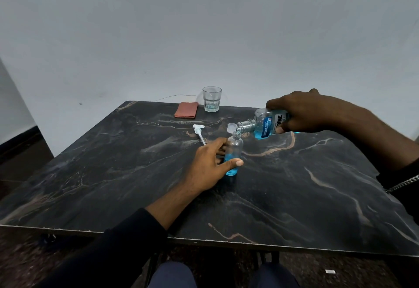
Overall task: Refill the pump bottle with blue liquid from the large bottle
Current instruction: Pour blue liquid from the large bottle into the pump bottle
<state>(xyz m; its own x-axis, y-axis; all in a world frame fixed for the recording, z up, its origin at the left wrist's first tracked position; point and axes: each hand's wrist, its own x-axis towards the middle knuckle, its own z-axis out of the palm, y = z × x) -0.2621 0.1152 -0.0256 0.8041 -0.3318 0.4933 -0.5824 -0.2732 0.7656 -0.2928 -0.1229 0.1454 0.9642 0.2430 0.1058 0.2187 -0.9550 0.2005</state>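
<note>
Mouthwash bottle (265, 124), the large one, is tipped almost flat in my right grip (303, 113), whose fingers wrap over its top and whose thumb presses the label from below. Its uncapped threaded neck points left and slightly down, with the mouth right at the open neck of the small pump bottle (234, 149); whether the two rims touch I cannot tell. The pump bottle stands upright near the middle of the dark marbled worktop (294, 185), held by my left grip (208, 167), thumb across its near side and fingers curled round the far side. Blue liquid (231, 171) fills roughly its lower half, and the upper part is clear. The white pump head (199, 131) with its dip tube lies on its side to the left of the bottle, a little farther away. A pale translucent cap (230, 127) stands just beyond the pump bottle's neck. At the far edge of the worktop sit a glass tumbler (212, 99) and, just left of it, a folded reddish cloth (186, 110).
</note>
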